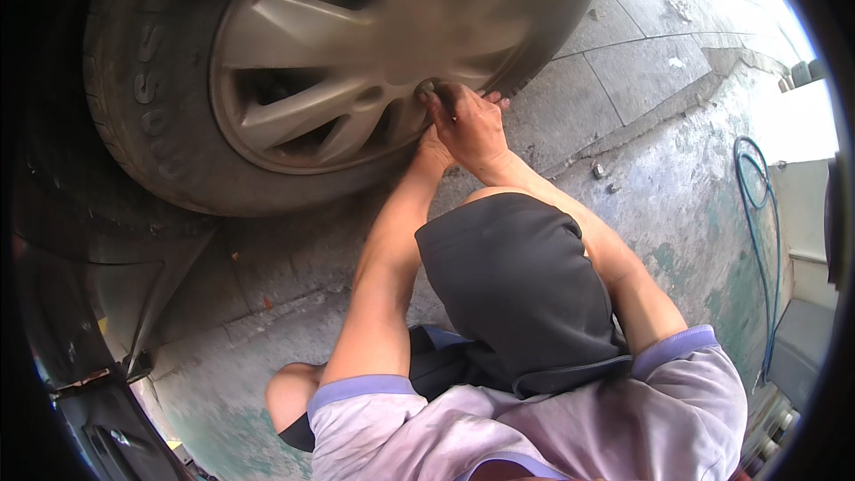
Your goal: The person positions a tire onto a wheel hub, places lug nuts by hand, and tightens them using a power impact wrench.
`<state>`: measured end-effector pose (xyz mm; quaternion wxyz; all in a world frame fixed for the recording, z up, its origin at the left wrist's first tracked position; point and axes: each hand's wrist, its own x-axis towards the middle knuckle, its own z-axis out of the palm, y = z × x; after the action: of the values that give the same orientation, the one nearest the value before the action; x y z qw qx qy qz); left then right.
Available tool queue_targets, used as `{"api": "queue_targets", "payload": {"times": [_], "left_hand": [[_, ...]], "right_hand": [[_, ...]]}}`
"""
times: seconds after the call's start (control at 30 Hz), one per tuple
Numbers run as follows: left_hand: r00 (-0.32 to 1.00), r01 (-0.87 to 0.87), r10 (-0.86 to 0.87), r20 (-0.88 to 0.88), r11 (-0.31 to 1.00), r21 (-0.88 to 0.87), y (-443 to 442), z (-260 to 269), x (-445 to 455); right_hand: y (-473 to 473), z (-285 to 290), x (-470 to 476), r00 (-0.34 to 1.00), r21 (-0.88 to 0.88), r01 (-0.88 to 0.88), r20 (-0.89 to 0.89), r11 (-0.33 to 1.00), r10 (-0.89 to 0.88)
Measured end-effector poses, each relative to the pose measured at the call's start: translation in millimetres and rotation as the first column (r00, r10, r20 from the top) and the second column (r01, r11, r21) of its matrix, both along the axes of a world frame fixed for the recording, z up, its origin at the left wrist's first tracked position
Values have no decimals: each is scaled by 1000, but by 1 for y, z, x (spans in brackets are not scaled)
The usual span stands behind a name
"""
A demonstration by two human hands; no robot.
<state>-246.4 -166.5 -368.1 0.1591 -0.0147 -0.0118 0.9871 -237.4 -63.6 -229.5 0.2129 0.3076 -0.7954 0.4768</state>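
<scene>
Before me is a vehicle's wheel, with a dusty silver multi-spoke wheel face inside a black rubber tyre that bears raised lettering. My right hand is at the lower edge of the wheel face. Its thumb and bent fingers meet beside a dark round recess; whether they pinch a small part there cannot be seen. My left hand reaches in under the right one at the tyre's lower edge, mostly hidden behind it, so its grip does not show. Another round recess lies to the left of my fingers.
Dark vehicle bodywork runs down the left side. My knee in black shorts rises between my arms. Grey paving slabs meet worn concrete, where small loose pieces lie. A blue hose hangs at the right.
</scene>
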Motion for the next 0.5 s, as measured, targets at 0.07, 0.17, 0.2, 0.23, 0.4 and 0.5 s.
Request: {"api": "queue_targets", "payload": {"times": [0.07, 0.17, 0.2, 0.23, 0.4, 0.5], "left_hand": [[1000, 0, 0, 6, 1000, -20, -2, 1, 0], [1000, 7, -6, 18, 999, -34, -4, 1, 3], [1000, 8, -8, 19, 999, -35, -4, 1, 4], [1000, 12, -11, 15, 999, -34, -3, 1, 2], [1000, 21, -20, 11, 999, -38, 1, 3, -4], [1000, 13, -12, 16, 999, -42, -4, 2, 0]], "right_hand": [[-3, 1, 0, 1000, 22, 4, -20, 1000, -4], [-5, 2, -2, 999, 113, 18, -48, 993, -13], [-4, 0, -3, 999, 142, 11, -50, 990, -4], [-4, -1, -4, 999, 172, 4, -52, 985, 5], [-2, 0, -12, 998, 99, -3, 58, 995, -3], [0, 11, -4, 999, 114, -38, -26, 993, 41]]}}
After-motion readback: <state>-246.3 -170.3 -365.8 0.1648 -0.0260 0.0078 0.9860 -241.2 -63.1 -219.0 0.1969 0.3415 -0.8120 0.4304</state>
